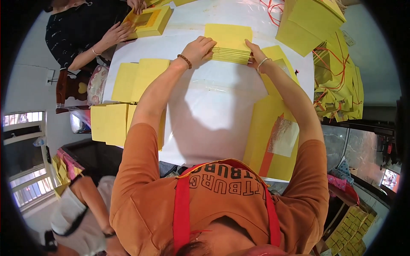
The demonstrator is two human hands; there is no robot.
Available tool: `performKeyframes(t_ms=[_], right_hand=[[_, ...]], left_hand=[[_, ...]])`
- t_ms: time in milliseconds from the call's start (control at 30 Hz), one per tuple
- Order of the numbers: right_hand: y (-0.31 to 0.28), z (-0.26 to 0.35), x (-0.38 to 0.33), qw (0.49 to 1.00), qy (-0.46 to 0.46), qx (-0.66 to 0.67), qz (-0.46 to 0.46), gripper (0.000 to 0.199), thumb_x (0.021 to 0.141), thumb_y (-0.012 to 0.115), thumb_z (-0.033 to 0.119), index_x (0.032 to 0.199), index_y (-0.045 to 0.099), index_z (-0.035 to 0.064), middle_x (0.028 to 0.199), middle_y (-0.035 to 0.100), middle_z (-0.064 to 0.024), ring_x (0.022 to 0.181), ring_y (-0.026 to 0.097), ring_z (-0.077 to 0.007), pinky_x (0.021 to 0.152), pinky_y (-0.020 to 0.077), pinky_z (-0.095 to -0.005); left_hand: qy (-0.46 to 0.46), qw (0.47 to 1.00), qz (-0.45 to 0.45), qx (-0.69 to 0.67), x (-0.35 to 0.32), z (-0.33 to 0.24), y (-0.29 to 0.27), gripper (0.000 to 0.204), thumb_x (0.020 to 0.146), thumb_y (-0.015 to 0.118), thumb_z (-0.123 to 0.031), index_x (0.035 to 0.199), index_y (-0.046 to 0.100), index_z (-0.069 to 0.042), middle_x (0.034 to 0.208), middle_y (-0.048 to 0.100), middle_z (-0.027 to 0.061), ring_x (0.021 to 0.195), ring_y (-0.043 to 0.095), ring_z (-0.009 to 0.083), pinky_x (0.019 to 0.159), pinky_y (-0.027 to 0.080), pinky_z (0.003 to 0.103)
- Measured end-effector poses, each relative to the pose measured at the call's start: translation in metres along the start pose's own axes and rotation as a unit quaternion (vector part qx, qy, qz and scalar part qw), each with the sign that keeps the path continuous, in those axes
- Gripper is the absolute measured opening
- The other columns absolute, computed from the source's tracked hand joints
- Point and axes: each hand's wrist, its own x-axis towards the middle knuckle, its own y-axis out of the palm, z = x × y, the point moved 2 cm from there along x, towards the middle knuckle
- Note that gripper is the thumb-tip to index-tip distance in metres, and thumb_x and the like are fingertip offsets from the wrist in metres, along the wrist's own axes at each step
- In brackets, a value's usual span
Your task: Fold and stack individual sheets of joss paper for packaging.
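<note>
Toward the far side of the white table, a stack of yellow paper sheets (229, 37) is held between my two hands, its near edges fanned into several thin layers. My left hand (198, 50) grips the stack's left side, fingers curled over its edge. On the opposite side, my right hand (256, 55) presses the right edge, thumb pointing away from me. A yellow sheet (273, 53) lies partly beneath my right wrist. Closer to me under the right forearm is a large yellow piece (256, 141) with an orange strip and a whitish patch.
Yellow paper stacks (124, 81) and lower ones (109, 123) line the table's left edge. A tall yellow box (309, 25) stands far right, beside yellow bundles (339, 81) with red string. At far left, a co-worker's hands hold a yellow frame-like box (160, 21). Another person (87, 213) is lower left.
</note>
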Motion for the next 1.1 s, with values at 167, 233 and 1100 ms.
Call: performKeyframes(t_ms=[167, 233, 1100], right_hand=[[-0.002, 0.0, 0.003, 1.0, -0.002, -0.003, 0.005, 0.064, 0.078, 0.053, 0.055, 0.126, 0.037, 0.0168, 0.105, 0.054, 0.0007, 0.085, 0.053, -0.0135, 0.077, 0.0377, -0.0352], [-0.004, -0.001, 0.003, 1.0, -0.002, -0.001, 0.009, 0.064, 0.078, 0.054, 0.055, 0.126, 0.038, 0.0167, 0.103, 0.054, 0.0013, 0.082, 0.053, -0.0123, 0.074, 0.0376, -0.0342], [0.005, 0.004, -0.019, 0.995, -0.079, 0.02, -0.052, 0.058, 0.076, 0.059, 0.05, 0.116, 0.046, 0.0109, 0.087, 0.058, 0.0001, 0.066, 0.053, -0.0114, 0.063, 0.0374, -0.0321]], left_hand=[[-0.003, 0.999, 0.045, -0.009, 0.002, 0.001, -0.005, 0.036, 0.074, 0.06, -0.014, 0.108, 0.051, -0.007, 0.105, 0.054, 0.0057, 0.099, 0.05, 0.0235, 0.079, 0.048, 0.033], [0.008, 0.999, 0.044, -0.012, 0.002, 0.001, -0.008, 0.041, 0.073, 0.061, -0.015, 0.111, 0.05, -0.007, 0.108, 0.053, 0.0062, 0.103, 0.048, 0.0239, 0.081, 0.047, 0.033], [0.006, 0.998, 0.07, 0.004, 0.0, 0.0, -0.002, 0.05, 0.071, 0.067, -0.018, 0.117, 0.047, -0.01, 0.114, 0.05, 0.0059, 0.106, 0.046, 0.0258, 0.084, 0.047, 0.034]])
